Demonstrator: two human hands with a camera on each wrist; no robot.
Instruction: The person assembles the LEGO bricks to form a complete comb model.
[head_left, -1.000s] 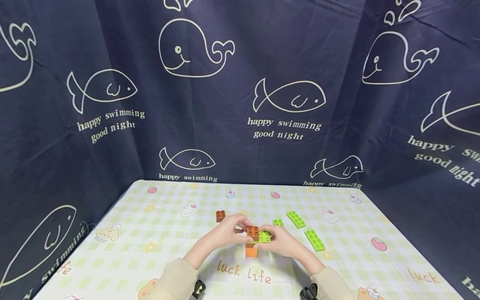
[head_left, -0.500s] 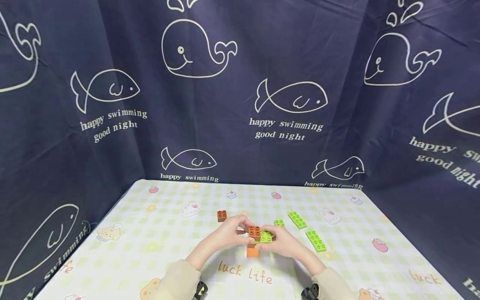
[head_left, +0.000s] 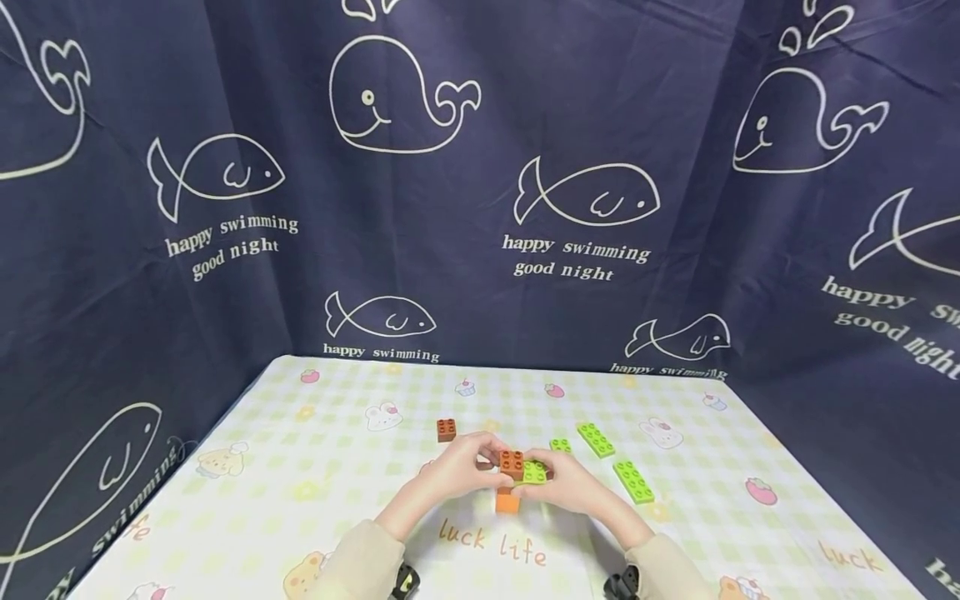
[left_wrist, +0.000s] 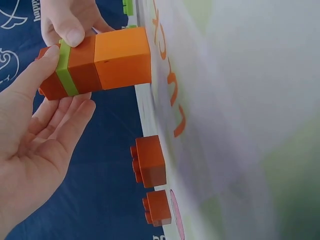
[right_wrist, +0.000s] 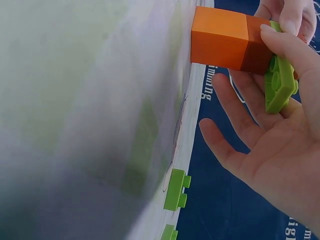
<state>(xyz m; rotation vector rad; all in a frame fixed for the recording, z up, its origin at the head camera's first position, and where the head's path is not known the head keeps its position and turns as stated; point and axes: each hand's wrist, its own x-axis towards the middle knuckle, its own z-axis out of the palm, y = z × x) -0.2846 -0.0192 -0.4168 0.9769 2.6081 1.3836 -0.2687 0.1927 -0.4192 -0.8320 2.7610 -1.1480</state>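
A small stack of toy building bricks stands upright near the table's middle. Its base is an orange block [right_wrist: 220, 37], with a brown brick [left_wrist: 84, 62] above it. Over these lies a lime green plate [right_wrist: 281, 87] whose studded end juts out to the right, and another brown brick [head_left: 512, 463] sits on top. My left hand [head_left: 461, 462] pinches the upper brown brick between thumb and fingers. From the other side my right hand [head_left: 566, 483] grips the green plate, thumb on its near edge. Fingers partly hide the upper layers.
Beyond the left hand a loose brown brick [head_left: 446, 429] lies on the checked tablecloth [head_left: 337, 467], and a second brown brick [left_wrist: 151, 161] shows in the left wrist view. To the right are green plates [head_left: 633, 482], several in all. A dark curtain [head_left: 480, 275] hangs behind the table.
The head view has shifted slightly, so everything appears a little further right. Both hands keep their hold on the stack, with no clear movement of the bricks.
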